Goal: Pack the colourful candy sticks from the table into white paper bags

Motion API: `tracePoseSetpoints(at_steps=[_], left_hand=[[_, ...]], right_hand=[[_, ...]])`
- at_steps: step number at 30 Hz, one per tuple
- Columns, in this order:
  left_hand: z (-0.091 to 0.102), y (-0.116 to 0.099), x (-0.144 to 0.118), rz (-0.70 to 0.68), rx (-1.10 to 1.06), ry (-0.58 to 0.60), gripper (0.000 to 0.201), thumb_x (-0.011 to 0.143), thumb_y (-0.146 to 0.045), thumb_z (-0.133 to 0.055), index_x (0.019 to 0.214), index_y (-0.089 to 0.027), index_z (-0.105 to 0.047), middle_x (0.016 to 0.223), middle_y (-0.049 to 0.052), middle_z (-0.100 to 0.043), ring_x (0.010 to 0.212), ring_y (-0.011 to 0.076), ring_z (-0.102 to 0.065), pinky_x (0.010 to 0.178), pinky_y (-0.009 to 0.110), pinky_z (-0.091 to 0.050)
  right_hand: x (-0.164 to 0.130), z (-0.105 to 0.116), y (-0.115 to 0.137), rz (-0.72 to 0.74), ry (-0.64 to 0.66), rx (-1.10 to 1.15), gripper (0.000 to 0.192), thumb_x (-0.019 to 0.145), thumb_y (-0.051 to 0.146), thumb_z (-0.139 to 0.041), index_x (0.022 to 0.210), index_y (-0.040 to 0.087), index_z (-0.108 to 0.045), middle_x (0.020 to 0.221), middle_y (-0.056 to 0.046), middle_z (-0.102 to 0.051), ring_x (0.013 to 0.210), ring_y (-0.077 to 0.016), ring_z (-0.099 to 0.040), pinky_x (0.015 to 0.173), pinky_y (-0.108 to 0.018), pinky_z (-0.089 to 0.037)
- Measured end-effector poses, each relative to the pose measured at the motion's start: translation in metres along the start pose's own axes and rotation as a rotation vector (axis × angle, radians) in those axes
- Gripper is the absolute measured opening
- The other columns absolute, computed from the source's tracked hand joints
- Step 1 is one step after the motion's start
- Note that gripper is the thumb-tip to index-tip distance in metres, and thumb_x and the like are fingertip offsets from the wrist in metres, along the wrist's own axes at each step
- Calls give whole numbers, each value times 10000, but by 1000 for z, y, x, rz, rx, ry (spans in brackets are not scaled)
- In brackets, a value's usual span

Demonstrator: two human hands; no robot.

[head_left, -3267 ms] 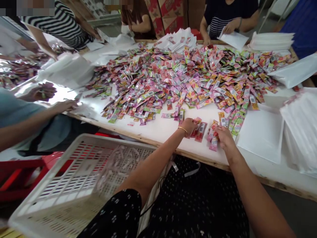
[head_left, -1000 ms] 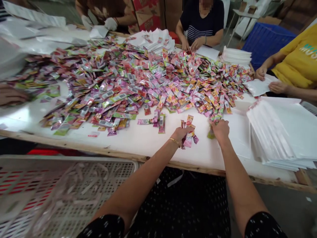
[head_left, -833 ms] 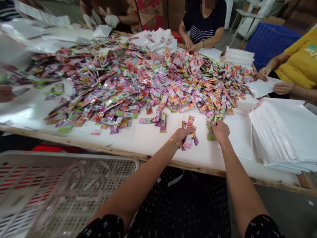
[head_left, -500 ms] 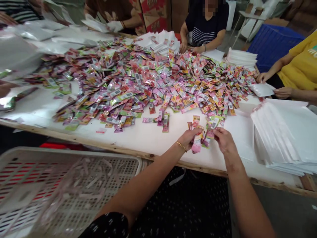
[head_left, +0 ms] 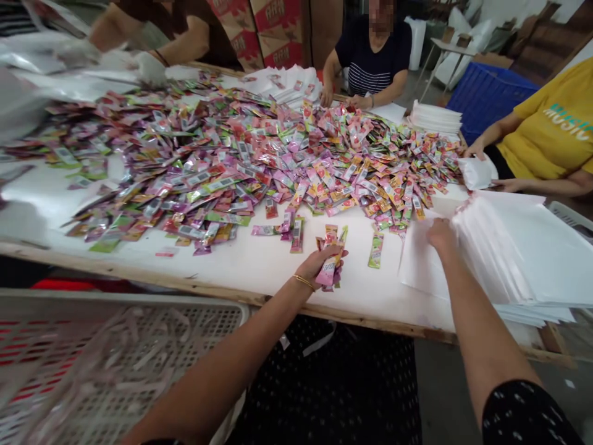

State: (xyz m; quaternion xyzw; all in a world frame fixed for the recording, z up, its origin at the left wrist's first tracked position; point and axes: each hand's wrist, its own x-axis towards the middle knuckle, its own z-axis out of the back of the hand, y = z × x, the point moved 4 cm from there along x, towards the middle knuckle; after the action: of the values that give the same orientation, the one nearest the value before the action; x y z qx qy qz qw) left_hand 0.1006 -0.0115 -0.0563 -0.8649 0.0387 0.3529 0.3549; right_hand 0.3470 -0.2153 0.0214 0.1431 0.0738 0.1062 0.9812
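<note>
My left hand (head_left: 319,262) grips a small bunch of colourful sachets (head_left: 330,259) just above the white table's (head_left: 259,262) near edge. My right hand (head_left: 441,234) rests on a white pouch (head_left: 424,272) lying flat beside a fanned stack of white pouches (head_left: 514,253); its fingers touch the pouch's upper edge. A single green sachet (head_left: 375,250) lies between my two hands. A wide heap of sachets (head_left: 259,154) covers the middle of the table beyond my hands.
A white plastic crate (head_left: 115,358) stands at my lower left. Across the table sit a person in a dark striped top (head_left: 370,59) and one in brown (head_left: 171,34); a person in yellow (head_left: 551,136) handles a pouch at right. Blue crate (head_left: 486,93) behind.
My right hand left the sachet bunch and moved right onto the white pouch. My left hand kept the bunch and drew slightly back. The view swung right.
</note>
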Motion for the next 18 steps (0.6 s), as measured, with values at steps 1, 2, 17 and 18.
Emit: tracePoseSetpoints(at_steps=[1,2,17,18], left_hand=[[1,2,1,0,-19,14,144,824,-253,-609,869,-117,-595,635,21,-608,421,80,-532,385,173,-437],[1,5,2,7,-38,33,145,825,-251,-611,880,-117,-596,649,25,-615,429,84,-542,389,175,-444],[-46,-103,-73,-281,67,166,240,862,-325,-567,918,-97,-618,608,17,-584,440,89,-528,417,197,-464],[-56,-113,-80,-385,97,166,240,855,-327,-575,925,-101,-613,627,16,-592,460,91,-535,453,210,-484]], right_hand=[[9,-1,-6,-15,10,-55,449,807,72,-491,1249,4,-532,1317,-310,-453,1127,-310,-559,949,-400,-397],[14,-3,-10,-14,32,-103,434,810,96,-511,1232,2,-539,1295,-311,-476,1129,-309,-558,936,-388,-400],[-101,83,108,784,394,-580,217,843,304,-523,743,165,-655,760,-68,-671,725,-189,-614,631,-267,-364],[-115,73,124,835,335,-651,193,841,254,-518,790,157,-677,824,-91,-684,794,-208,-628,642,-271,-366]])
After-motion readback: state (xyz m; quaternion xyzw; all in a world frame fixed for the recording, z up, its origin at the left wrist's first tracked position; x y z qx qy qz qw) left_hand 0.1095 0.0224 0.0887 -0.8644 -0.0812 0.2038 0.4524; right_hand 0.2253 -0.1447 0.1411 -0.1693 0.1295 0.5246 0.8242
